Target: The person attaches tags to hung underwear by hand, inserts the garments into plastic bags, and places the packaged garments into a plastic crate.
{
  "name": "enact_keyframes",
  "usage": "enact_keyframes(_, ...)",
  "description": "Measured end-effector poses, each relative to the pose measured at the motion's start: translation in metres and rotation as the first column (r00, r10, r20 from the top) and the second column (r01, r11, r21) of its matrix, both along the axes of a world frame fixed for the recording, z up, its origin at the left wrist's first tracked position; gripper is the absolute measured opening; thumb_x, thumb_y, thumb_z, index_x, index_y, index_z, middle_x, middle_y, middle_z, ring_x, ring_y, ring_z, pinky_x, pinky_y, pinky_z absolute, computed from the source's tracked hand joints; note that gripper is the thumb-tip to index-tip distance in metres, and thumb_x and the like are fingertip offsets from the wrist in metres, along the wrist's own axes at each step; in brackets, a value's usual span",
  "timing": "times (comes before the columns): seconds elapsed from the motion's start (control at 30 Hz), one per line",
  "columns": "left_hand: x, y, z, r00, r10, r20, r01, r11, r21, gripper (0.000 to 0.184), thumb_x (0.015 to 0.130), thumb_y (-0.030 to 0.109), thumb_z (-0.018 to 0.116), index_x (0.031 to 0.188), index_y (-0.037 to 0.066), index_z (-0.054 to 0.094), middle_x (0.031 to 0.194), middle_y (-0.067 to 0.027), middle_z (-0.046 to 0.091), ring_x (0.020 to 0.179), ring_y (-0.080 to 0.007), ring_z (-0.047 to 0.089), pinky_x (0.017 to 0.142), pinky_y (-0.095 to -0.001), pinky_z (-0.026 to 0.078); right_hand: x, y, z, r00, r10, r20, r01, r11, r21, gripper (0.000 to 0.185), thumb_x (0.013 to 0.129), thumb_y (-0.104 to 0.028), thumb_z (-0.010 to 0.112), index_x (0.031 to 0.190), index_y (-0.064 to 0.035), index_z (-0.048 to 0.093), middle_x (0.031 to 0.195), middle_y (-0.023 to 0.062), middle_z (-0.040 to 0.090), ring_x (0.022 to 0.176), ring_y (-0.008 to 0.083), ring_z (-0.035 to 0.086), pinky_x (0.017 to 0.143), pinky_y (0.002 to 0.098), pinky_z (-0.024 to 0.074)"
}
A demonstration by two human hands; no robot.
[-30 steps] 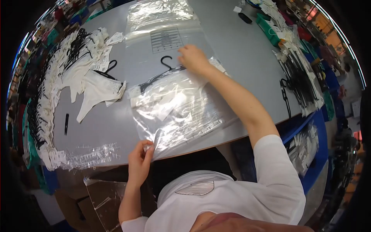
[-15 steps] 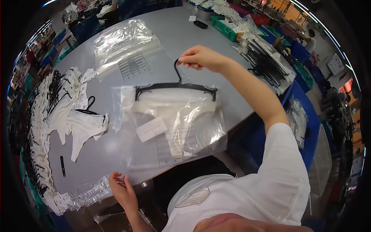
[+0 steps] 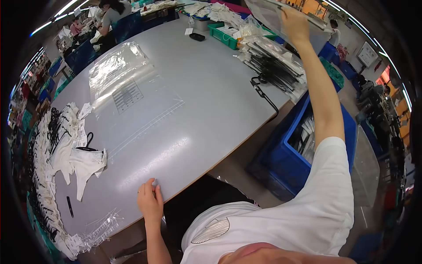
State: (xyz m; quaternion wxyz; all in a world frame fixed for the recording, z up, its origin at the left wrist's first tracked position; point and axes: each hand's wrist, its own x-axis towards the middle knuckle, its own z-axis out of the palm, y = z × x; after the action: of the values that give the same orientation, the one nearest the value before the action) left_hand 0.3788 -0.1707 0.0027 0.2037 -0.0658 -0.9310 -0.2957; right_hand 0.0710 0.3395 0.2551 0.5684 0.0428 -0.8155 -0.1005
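Note:
My right hand (image 3: 295, 25) is raised at the upper right, fingers closed on the hanger of a bagged garment. The clear bag (image 3: 266, 14) hangs beside the hand, tilted and smeared by motion; its garment is hard to make out. My left hand (image 3: 150, 198) rests at the table's near edge with loosely bent fingers and holds nothing. To its left lie white thong panties (image 3: 85, 165) on a black hanger and a black pen (image 3: 70, 207). Clear plastic fasteners (image 3: 101, 229) lie in a heap by the near edge.
Flat clear bags (image 3: 118, 70) lie on the grey table (image 3: 198, 88). A row of hung white garments (image 3: 44, 167) lines the left side. Bagged hangers (image 3: 277, 66) are piled at the right, near a green basket (image 3: 224, 36). A blue bin (image 3: 272, 163) stands below the edge.
My right hand has lifted the bagged garment off the table and swung it to the upper right. My left hand has shifted slightly right, its fingers more bent. The view has turned.

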Motion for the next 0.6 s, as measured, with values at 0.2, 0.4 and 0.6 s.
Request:
enact_keyframes(0.2, 0.0, 0.001, 0.003, 0.999, 0.017, -0.043, -0.021, 0.997, -0.08, 0.023, 0.084, 0.0, 0.06, 0.106, 0.005, 0.062, 0.073, -0.0042, 0.05, 0.066, -0.0198, 0.048, 0.064, -0.0311, 0.042, -0.007, 0.001, -0.136, 0.93, -0.041, 0.365, 0.123, 0.971, -0.204, 0.021, 0.086, -0.019, 0.06, 0.089, -0.0003, 0.07, 0.089, 0.0148, 0.066, 0.078, 0.0369, 0.062, 0.07, 0.0432, 0.051)
enact_keyframes(0.4, -0.003, -0.002, 0.001, 0.997, 0.055, -0.048, -0.06, 0.991, -0.121, 0.022, 0.081, 0.002, 0.062, 0.102, 0.006, 0.061, 0.075, -0.0056, 0.053, 0.067, -0.0225, 0.051, 0.064, -0.0326, 0.044, 0.033, -0.092, -0.151, 0.804, 0.532, 0.268, -0.369, 0.798, -0.476, 0.021, 0.086, -0.015, 0.064, 0.1, -0.0001, 0.069, 0.095, 0.0078, 0.064, 0.08, 0.0241, 0.058, 0.072, 0.0305, 0.0478)
enact_keyframes(0.6, -0.006, -0.01, 0.004, 0.99, 0.108, 0.085, -0.098, 0.989, -0.115, 0.021, 0.082, 0.005, 0.061, 0.103, 0.007, 0.061, 0.082, -0.0062, 0.061, 0.068, -0.0233, 0.056, 0.062, -0.0337, 0.046, 0.204, -0.267, -0.074, -0.533, 0.846, -0.021, -0.571, -0.378, -0.729, 0.014, 0.088, -0.02, 0.065, 0.094, -0.0084, 0.07, 0.103, 0.006, 0.065, 0.094, 0.0186, 0.055, 0.082, 0.0318, 0.0433)
